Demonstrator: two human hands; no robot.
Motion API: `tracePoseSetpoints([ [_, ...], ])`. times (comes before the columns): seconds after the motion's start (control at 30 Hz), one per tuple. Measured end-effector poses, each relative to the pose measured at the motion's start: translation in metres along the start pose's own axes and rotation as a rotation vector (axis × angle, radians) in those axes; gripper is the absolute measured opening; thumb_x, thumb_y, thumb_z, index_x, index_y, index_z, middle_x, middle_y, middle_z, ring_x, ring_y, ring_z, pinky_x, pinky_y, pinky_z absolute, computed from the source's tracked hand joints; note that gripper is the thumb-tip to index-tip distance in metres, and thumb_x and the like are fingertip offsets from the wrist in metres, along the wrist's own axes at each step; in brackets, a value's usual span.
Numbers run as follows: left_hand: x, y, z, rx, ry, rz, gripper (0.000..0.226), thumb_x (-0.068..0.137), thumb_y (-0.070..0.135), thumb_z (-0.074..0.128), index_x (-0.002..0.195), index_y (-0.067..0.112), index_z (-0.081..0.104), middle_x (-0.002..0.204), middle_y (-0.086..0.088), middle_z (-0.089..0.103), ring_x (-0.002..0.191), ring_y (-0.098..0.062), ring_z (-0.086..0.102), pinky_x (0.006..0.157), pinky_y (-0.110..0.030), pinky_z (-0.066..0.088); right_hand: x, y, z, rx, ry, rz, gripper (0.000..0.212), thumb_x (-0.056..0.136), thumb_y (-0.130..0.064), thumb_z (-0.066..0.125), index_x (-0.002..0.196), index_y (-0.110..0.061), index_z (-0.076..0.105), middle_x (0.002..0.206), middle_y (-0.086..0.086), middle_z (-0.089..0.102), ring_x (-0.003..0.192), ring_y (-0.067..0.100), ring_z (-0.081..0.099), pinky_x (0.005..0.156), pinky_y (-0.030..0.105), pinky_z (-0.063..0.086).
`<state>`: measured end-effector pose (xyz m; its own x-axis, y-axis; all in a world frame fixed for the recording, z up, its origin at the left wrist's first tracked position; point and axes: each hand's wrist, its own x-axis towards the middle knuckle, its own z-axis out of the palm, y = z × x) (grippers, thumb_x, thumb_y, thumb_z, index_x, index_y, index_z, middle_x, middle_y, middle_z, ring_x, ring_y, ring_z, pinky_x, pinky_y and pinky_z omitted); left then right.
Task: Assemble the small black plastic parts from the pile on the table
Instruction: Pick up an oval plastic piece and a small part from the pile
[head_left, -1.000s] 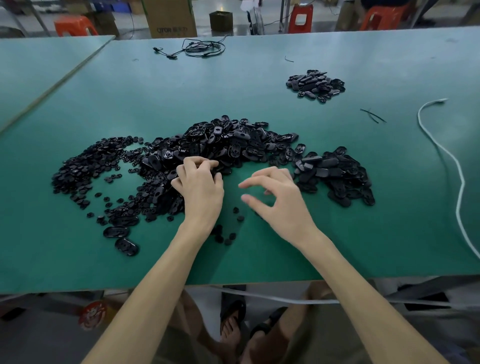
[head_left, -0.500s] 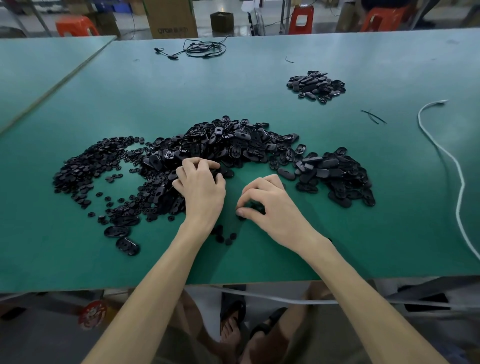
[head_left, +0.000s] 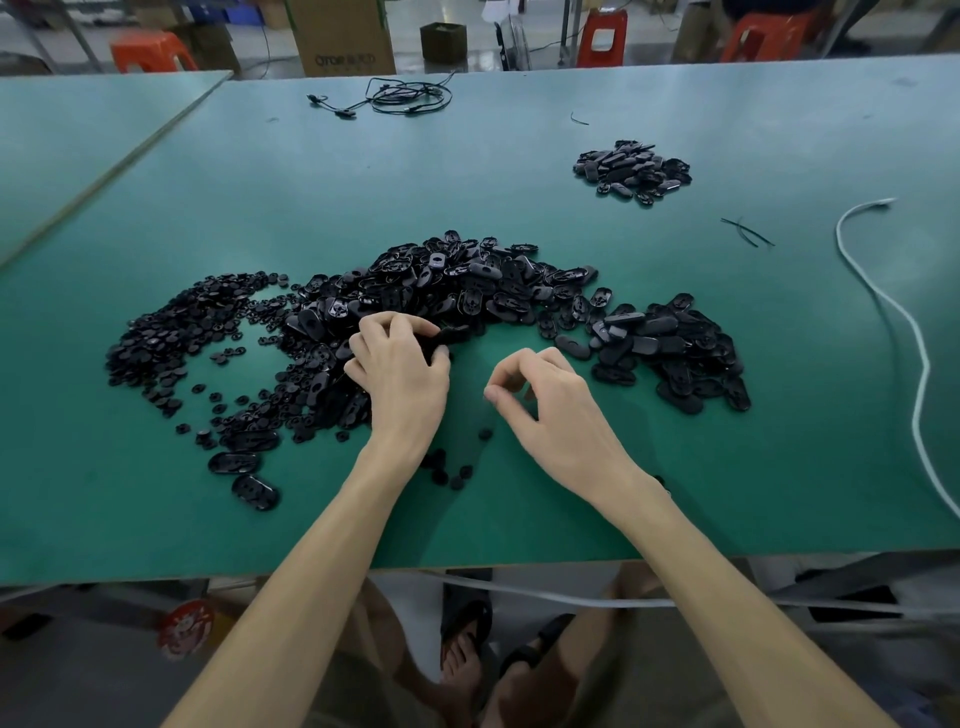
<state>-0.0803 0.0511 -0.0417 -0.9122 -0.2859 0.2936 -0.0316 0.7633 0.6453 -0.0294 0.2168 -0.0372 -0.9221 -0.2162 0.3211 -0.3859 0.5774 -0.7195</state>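
Big pile (head_left: 467, 291): small black plastic parts heaped on the green desk (head_left: 519, 171).
Left hand (head_left: 400, 379): at the near edge of the big pile, fingers curled round one oval black part (head_left: 453, 335).
Right hand (head_left: 556, 410): just in front of the big pile, fingers curled, thumb and first finger tips together; cannot tell if they hold a part.
Small pile (head_left: 631, 169): behind the big pile, well apart.

Left hand (head_left: 400, 371) covers most of the black part (head_left: 453, 335) it grips; shape unclear. Right hand (head_left: 545, 410) presses thumb to forefinger; contents too small to tell. White cable (head_left: 925, 364) and cardboard box (head_left: 343, 36) run out of frame.
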Motion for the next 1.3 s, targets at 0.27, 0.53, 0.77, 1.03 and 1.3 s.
tracePoseSetpoints([
  [0.27, -0.003, 0.003, -0.005, -0.167, 0.023, 0.012, 0.010, 0.095, 0.014, 0.067, 0.102, 0.022, 0.064, 0.117, 0.006, 0.052, 0.116, -0.014, 0.044, 0.092, -0.029, 0.019, 0.000, -0.001, -0.001, -0.006, 0.009, 0.002, 0.007, 0.099, -0.012, 0.066, 0.098, -0.019, 0.064, 0.092, -0.015, 0.061, 0.099, 0.004, 0.052, 0.084, 0.013, 0.042],
  [0.53, -0.007, 0.006, -0.011, -0.332, 0.029, 0.001, 0.017, 0.098, 0.013, 0.064, 0.102, 0.029, 0.058, 0.104, 0.006, 0.066, 0.100, -0.010, 0.061, 0.093, -0.003, 0.011, 0.001, -0.001, -0.004, 0.035, -0.004, 0.002, 0.024, 0.095, 0.002, 0.067, 0.108, -0.016, 0.074, 0.100, -0.005, 0.065, 0.098, 0.011, 0.057, 0.087, 0.014, 0.042],
  [0.77, -0.007, 0.004, -0.012, -0.420, 0.049, 0.034, 0.014, 0.099, 0.016, 0.068, 0.103, 0.028, 0.063, 0.098, 0.011, 0.068, 0.091, 0.002, 0.062, 0.106, -0.040, 0.042, 0.003, 0.001, -0.006, 0.193, 0.058, 0.091, 0.021, 0.095, -0.003, 0.072, 0.105, -0.020, 0.078, 0.103, -0.004, 0.069, 0.093, 0.008, 0.062, 0.082, 0.010, 0.043],
  [1.03, -0.007, 0.007, -0.006, -0.456, -0.143, 0.270, 0.025, 0.097, 0.013, 0.072, 0.120, 0.023, 0.074, 0.102, 0.010, 0.072, 0.085, -0.006, 0.065, 0.077, -0.010, 0.046, 0.007, 0.006, -0.009, 0.361, 0.224, 0.199, 0.012, 0.093, -0.008, 0.076, 0.099, -0.018, 0.072, 0.091, -0.013, 0.072, 0.086, 0.005, 0.067, 0.082, 0.022, 0.053],
  [1.3, -0.011, 0.011, -0.008, -0.463, -0.255, 0.367, 0.026, 0.097, 0.005, 0.070, 0.121, 0.015, 0.074, 0.098, 0.003, 0.075, 0.084, -0.005, 0.073, 0.082, -0.014, 0.052, 0.005, 0.009, -0.011, 0.441, 0.274, 0.238, 0.010, 0.094, -0.010, 0.075, 0.098, -0.018, 0.074, 0.094, -0.006, 0.078, 0.090, 0.010, 0.073, 0.087, 0.035, 0.060],
])
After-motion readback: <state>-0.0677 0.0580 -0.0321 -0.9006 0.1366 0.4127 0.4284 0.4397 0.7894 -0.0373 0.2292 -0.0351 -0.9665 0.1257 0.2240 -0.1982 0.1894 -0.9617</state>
